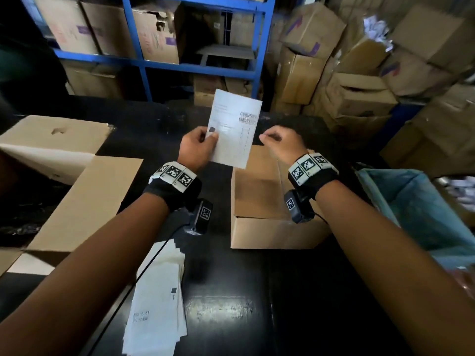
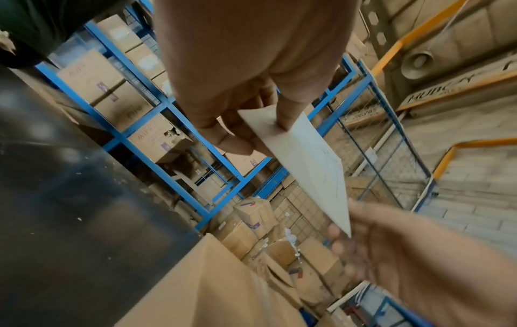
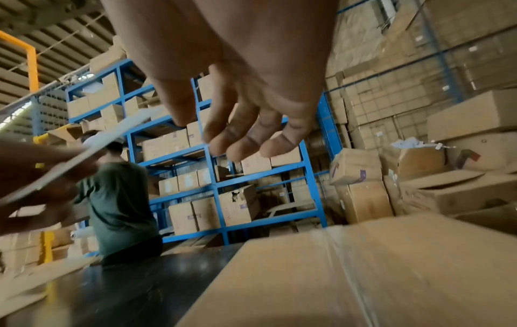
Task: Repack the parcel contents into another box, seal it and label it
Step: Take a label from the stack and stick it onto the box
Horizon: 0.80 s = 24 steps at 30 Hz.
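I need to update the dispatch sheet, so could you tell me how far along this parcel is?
Sealing looks done: the small box on the black table is closed with clear tape along its top seam. Labelling is under way: the left hand pinches a printed label above the box, while the right hand hovers beside it, holding nothing. Sticking the label on the box is left.

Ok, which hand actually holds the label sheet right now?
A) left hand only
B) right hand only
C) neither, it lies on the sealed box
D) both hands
A: the left hand pinches the label sheet at its lower left edge, while the right hand hovers beside it with fingers loosely curled, apparently not touching it.
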{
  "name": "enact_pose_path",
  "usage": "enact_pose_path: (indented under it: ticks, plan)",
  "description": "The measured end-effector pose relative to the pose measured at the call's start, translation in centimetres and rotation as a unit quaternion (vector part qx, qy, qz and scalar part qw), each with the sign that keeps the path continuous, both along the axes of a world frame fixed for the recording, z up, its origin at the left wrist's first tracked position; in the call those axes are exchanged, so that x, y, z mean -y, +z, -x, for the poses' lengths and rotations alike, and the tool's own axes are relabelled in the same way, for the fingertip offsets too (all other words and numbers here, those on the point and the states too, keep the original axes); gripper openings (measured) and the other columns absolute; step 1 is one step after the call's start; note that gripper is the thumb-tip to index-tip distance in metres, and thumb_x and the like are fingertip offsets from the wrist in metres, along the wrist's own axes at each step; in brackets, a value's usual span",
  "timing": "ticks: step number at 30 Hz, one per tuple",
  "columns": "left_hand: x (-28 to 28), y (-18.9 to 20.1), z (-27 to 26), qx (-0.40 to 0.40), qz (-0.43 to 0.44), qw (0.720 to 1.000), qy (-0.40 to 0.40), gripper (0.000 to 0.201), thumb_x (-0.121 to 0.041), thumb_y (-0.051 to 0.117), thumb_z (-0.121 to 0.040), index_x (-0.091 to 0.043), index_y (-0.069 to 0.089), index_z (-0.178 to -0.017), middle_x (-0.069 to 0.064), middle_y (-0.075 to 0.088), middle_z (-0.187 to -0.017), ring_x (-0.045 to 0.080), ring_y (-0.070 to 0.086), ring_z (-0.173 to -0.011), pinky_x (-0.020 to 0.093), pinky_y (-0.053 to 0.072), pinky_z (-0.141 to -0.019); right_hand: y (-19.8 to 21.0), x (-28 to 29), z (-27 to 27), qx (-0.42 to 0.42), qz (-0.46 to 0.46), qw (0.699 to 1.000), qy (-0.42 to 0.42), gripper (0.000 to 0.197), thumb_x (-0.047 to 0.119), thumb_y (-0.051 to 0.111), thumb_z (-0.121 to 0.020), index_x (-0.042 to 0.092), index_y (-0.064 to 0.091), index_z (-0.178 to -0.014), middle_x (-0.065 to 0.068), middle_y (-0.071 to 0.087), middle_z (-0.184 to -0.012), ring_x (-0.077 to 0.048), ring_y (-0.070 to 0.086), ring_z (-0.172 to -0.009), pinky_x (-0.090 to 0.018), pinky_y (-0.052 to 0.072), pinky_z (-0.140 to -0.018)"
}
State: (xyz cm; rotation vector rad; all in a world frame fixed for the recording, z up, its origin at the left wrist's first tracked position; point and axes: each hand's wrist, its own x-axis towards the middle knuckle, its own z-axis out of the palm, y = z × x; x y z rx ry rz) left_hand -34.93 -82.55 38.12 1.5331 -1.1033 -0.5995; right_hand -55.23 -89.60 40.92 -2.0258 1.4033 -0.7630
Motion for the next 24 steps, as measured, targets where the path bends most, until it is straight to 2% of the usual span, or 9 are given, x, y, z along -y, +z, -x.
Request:
enact_pose_path:
  ticks: [2, 3, 6, 7, 9, 12, 16, 20, 24]
  plan:
    - [0.1, 0.2, 0.1, -0.025, 0.008, 1.0, -0.011, 0.02, -0.026, 0.056, -0.093, -0.008, 0.063, -0.099, 0.002, 0.066, -0.095, 0.013, 0.063, -0.082, 0.026, 0.053, -0.073, -1.4, -1.2, -0.1, -0.012, -0.033, 0.998, 0.042, 0.017, 0.025, 0.061, -0.091, 0.012, 0.071, -0.095, 0.0, 0.07, -0.094, -0.013, 0.062, -0.09, -0.03, 0.049, -0.086]
    - [0.1, 0.2, 0.2, -0.03, 0.01, 0.999, -0.014, 0.021, -0.026, 0.056, -0.093, -0.007, 0.063, -0.1, 0.002, 0.067, -0.096, 0.013, 0.064, -0.083, 0.025, 0.054, -0.072, -1.9, -1.9, -0.1, -0.007, -0.051, 0.997, 0.061, 0.017, 0.022, 0.06, -0.091, 0.011, 0.072, -0.094, 0.0, 0.07, -0.091, -0.012, 0.062, -0.086, -0.028, 0.05, -0.085]
    - [0.0, 0.1, 0.6, -0.06, 0.013, 0.998, -0.021, 0.02, -0.025, 0.057, -0.093, -0.007, 0.063, -0.1, 0.002, 0.068, -0.096, 0.012, 0.065, -0.082, 0.023, 0.055, -0.071, -2.4, -3.6, -0.1, 0.023, -0.087, 0.991, 0.101, 0.012, 0.014, 0.059, -0.091, 0.008, 0.07, -0.09, 0.0, 0.068, -0.083, -0.007, 0.06, -0.072, -0.008, 0.045, -0.067]
    - [0.0, 0.1, 0.6, -0.068, 0.013, 0.997, -0.021, 0.019, -0.025, 0.057, -0.093, -0.008, 0.063, -0.099, 0.002, 0.069, -0.096, 0.011, 0.066, -0.081, 0.022, 0.055, -0.07, -2.5, -3.9, 0.0, 0.027, -0.089, 0.99, 0.108, 0.012, 0.012, 0.059, -0.091, 0.008, 0.07, -0.09, -0.002, 0.068, -0.082, -0.006, 0.059, -0.07, -0.005, 0.043, -0.063]
    - [-0.1, -0.2, 0.7, -0.077, 0.01, 0.997, -0.023, 0.019, -0.024, 0.058, -0.093, -0.007, 0.063, -0.099, 0.003, 0.069, -0.097, 0.011, 0.066, -0.082, 0.023, 0.055, -0.071, -2.6, -4.4, 0.3, 0.027, -0.088, 0.99, 0.11, 0.012, 0.012, 0.06, -0.091, 0.007, 0.07, -0.092, -0.007, 0.069, -0.085, -0.006, 0.059, -0.07, -0.007, 0.043, -0.063]
    - [-0.5, -0.4, 0.7, -0.082, 0.011, 0.996, -0.026, 0.018, -0.023, 0.057, -0.093, -0.007, 0.063, -0.1, 0.0, 0.068, -0.093, 0.008, 0.066, -0.079, 0.019, 0.055, -0.068, -2.5, -4.7, 0.6, 0.035, -0.103, 0.987, 0.116, 0.011, 0.012, 0.06, -0.09, 0.007, 0.07, -0.093, -0.003, 0.069, -0.084, -0.007, 0.06, -0.071, -0.008, 0.044, -0.062]
    - [-0.7, -0.7, 0.8, -0.073, 0.011, 0.997, -0.02, 0.019, -0.024, 0.057, -0.093, -0.007, 0.064, -0.101, -0.002, 0.068, -0.092, 0.005, 0.065, -0.077, 0.015, 0.053, -0.065, -2.3, -4.9, 0.7, 0.057, -0.121, 0.985, 0.11, 0.012, 0.012, 0.061, -0.089, 0.006, 0.071, -0.094, -0.003, 0.069, -0.084, -0.011, 0.061, -0.074, -0.021, 0.048, -0.069]
    - [-0.9, -0.8, 1.0, -0.074, 0.005, 0.997, -0.02, 0.019, -0.024, 0.057, -0.093, -0.008, 0.063, -0.102, -0.002, 0.068, -0.093, 0.006, 0.066, -0.079, 0.018, 0.054, -0.066, -2.5, -5.2, 0.6, 0.055, -0.097, 0.986, 0.121, 0.013, 0.008, 0.063, -0.088, 0.0, 0.07, -0.095, -0.002, 0.069, -0.082, -0.009, 0.061, -0.07, -0.007, 0.045, -0.059]
    - [-0.9, -1.1, 0.7, -0.064, -0.001, 0.998, -0.015, 0.02, -0.026, 0.058, -0.092, -0.009, 0.064, -0.102, 0.001, 0.07, -0.097, 0.009, 0.068, -0.082, 0.026, 0.056, -0.072, -2.6, -5.1, 0.6, 0.057, -0.092, 0.987, 0.119, 0.015, 0.007, 0.062, -0.088, -0.002, 0.071, -0.095, -0.002, 0.069, -0.08, -0.009, 0.061, -0.069, -0.005, 0.045, -0.059]
